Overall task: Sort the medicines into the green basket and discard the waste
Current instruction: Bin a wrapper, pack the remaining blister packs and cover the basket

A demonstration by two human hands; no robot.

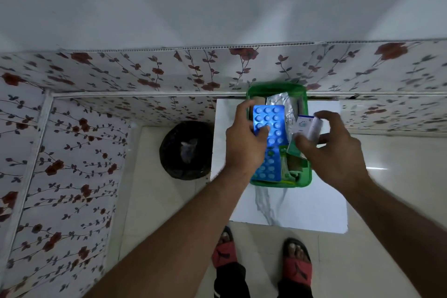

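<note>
Green basket (278,86) far on table (314,210), part-filled | left hand (243,139) pinches blue blister strip (269,116) over it | right hand (337,152) grips white box (305,126) | judged midway; black bin (168,152) at left holds something.

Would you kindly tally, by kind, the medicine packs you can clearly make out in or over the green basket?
Blue blister strips: 2
Silver foil strip: 1
White box: 1
Total: 4. Smaller packs deeper in the green basket are too blurred to count.
</note>
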